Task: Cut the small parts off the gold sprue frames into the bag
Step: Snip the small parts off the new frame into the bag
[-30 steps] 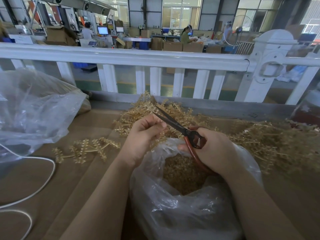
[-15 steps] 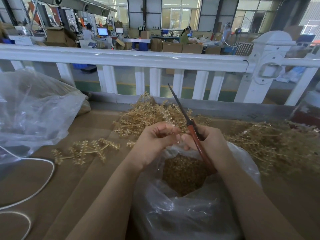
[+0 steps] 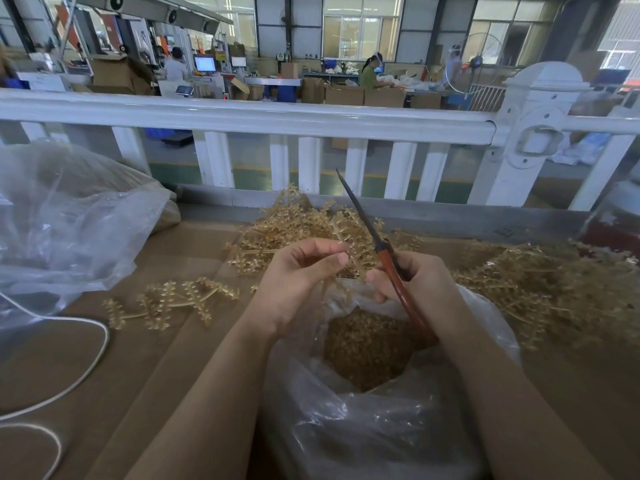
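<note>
Our left hand (image 3: 298, 271) pinches a gold frame (image 3: 346, 237) just above the open bag (image 3: 346, 427). We think the frame is light, thin and a bit bendy, with small parts that could snap, so we hold its middle stalk and not the tips. Its long stalk points up and away from the bag. Our right hand (image 3: 419, 289) is curled around the scissors (image 3: 377, 244), blades closed and pointing up, just beside the frame. More frames (image 3: 536, 282) lie behind the bag.
</note>
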A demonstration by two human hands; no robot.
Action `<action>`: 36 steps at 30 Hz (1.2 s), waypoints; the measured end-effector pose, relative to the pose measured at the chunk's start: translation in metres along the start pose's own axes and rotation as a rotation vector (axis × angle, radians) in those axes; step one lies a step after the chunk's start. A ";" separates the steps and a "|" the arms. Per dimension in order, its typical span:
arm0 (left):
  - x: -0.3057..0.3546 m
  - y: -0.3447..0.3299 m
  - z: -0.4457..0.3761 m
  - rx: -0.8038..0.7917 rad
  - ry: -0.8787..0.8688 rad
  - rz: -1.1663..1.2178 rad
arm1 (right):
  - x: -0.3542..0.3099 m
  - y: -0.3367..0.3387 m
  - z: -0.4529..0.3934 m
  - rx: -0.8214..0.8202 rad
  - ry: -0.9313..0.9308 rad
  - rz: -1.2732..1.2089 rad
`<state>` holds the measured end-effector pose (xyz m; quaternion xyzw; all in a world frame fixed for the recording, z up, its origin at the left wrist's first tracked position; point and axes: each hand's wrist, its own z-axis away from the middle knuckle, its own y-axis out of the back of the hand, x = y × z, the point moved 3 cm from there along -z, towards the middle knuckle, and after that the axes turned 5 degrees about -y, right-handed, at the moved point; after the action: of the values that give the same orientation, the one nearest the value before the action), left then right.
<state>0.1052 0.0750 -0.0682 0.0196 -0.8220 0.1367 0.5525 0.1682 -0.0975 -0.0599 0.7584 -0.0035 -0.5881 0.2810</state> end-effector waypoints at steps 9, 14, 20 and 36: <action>0.005 0.006 0.001 0.007 -0.087 -0.097 | 0.005 -0.002 -0.002 0.072 0.012 0.122; 0.006 0.013 0.000 0.020 -0.084 -0.107 | 0.003 -0.002 0.001 0.108 0.075 0.308; 0.011 0.013 0.001 -0.015 -0.155 -0.122 | 0.005 -0.004 0.002 0.107 0.135 0.445; 0.003 0.011 0.003 0.020 -0.118 0.006 | 0.009 -0.006 0.001 0.099 0.228 0.588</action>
<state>0.0988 0.0852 -0.0686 0.0309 -0.8516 0.1451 0.5027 0.1680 -0.0961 -0.0708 0.7986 -0.2199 -0.3921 0.4002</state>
